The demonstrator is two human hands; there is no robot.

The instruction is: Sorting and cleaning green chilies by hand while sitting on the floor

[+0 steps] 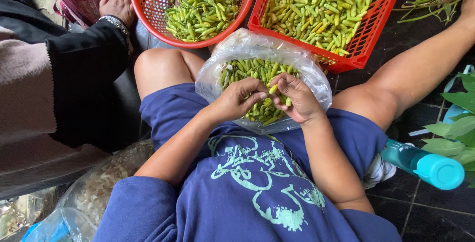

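Note:
A clear plastic bag full of small green chillies rests in my lap between my knees. Over its mouth, my left hand and my right hand meet, both pinching one green chilli between thumbs and fingertips. More loose chillies lie in the bag right under my fingers. Beyond the bag stand a round red basket and a rectangular red basket, each filled with green and yellowish chillies.
Another person's hand, in a black sleeve, rests by the round basket at the left. A teal bottle lies by my right thigh. Green leaves and stems sit at the right edge; a plastic bag of pale scraps is lower left.

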